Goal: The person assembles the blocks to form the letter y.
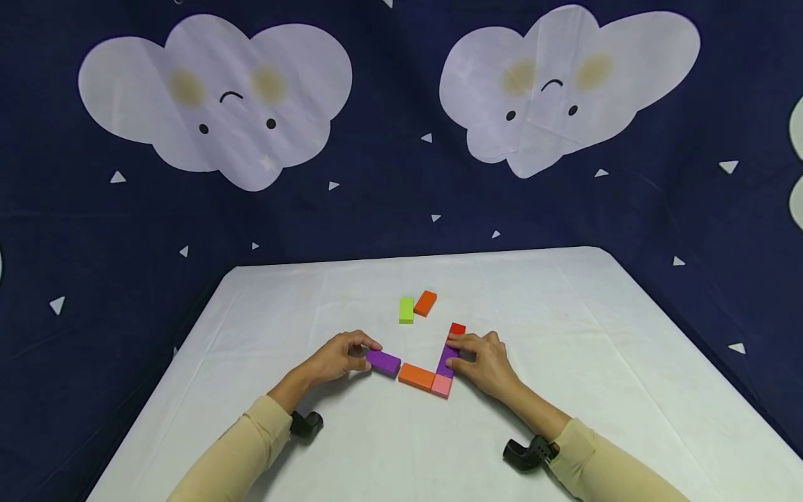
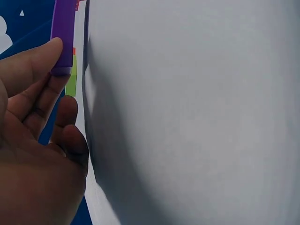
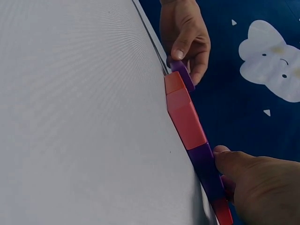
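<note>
My left hand (image 1: 339, 357) pinches a purple block (image 1: 384, 362) between thumb and fingers, its right end close to an orange block (image 1: 417, 376). That orange block lies on the table, touching a pink block (image 1: 441, 385) at the corner. From the corner, a second purple block (image 1: 445, 355) and a red block (image 1: 457, 327) run away from me in line. My right hand (image 1: 486, 364) holds this second purple block, thumb at its near part and index finger towards the red one. In the right wrist view, the thumb (image 3: 225, 157) touches it; the other fingers are mostly hidden.
Farther back on the white table (image 1: 301, 300) lie a lime green block (image 1: 406, 311) and another orange block (image 1: 426, 303), nearly touching. A dark blue cloth (image 1: 389, 223) with clouds hangs behind the table. Black devices (image 1: 530, 453) are worn on both wrists.
</note>
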The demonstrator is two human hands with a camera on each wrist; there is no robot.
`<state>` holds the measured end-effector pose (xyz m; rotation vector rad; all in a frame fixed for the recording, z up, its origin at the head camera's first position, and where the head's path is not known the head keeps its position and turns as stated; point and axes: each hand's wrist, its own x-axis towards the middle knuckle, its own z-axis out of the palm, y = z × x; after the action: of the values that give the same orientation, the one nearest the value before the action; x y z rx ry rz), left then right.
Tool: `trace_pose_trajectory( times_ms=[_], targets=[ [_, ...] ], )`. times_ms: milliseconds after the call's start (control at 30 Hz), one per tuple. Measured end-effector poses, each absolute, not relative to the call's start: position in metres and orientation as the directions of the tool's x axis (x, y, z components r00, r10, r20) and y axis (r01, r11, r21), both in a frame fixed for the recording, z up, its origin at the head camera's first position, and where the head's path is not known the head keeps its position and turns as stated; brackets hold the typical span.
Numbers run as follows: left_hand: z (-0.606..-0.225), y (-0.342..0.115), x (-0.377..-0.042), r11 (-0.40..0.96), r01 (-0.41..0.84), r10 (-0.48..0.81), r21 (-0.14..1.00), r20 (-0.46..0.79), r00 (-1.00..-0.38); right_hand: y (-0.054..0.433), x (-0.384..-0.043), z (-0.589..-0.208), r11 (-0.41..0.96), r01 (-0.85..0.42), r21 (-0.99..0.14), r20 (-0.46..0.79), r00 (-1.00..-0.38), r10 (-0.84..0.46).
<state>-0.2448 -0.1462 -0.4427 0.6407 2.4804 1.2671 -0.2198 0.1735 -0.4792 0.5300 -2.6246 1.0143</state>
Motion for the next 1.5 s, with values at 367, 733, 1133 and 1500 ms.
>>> trace_pose_trajectory(
  times_ms=[367,733,1133,1500],
  targets=[
    [-0.4493,-0.1423,-0.2458,0.524,0.257,0.495,0.812,-0.045,-0.868,0.1736,-0.2210,-0.4821,0.687,-0.440,-0.578,0.398,-0.887,-0.233],
    [-0.4500,-0.1407,-0.2449,0.531,0.251,0.488,0.809,-0.050,-0.871,0.1732,-0.2208,-0.4810,0.690,-0.445,-0.570,0.402,-0.884,-0.237],
    [-0.4488,-0.1379,-0.2435,0.544,0.268,0.487,0.795,-0.039,-0.873,0.1733,-0.2201,-0.4803,0.686,-0.429,-0.588,0.383,-0.894,-0.232],
    [-0.4494,-0.1374,-0.2431,0.566,0.266,0.477,0.780,-0.047,-0.878,0.1732,-0.2205,-0.4811,0.683,-0.440,-0.584,0.395,-0.888,-0.235]
  ],
)
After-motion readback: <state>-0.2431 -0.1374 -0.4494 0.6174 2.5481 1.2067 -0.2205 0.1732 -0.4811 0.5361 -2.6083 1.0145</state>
